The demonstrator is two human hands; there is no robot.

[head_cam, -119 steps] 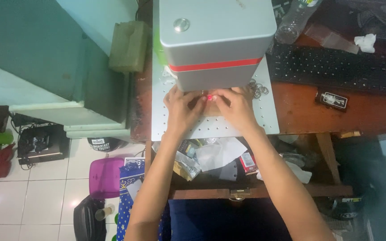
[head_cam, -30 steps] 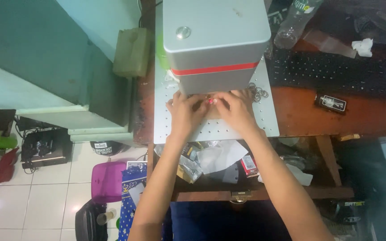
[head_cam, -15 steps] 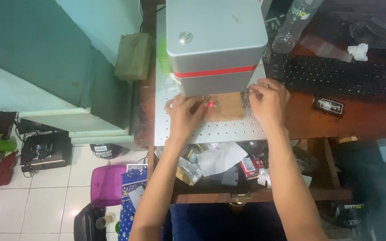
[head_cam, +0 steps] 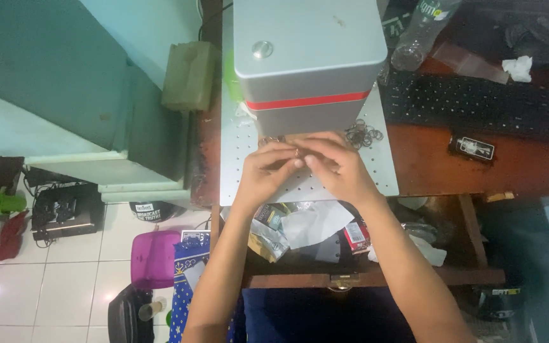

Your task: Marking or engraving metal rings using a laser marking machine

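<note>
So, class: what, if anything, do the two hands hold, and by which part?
A small ring appears pinched at its rim between the left hand fingertips and the right hand fingertips; it is too small to tell more.

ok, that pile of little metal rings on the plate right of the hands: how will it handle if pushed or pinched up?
The ring pile looks like thin loose loops, so probably light and apt to scatter or slide on the smooth perforated plate. Some overlap, so a pinch may lift several tangled together. Single rings could roll if tipped on edge.
</note>
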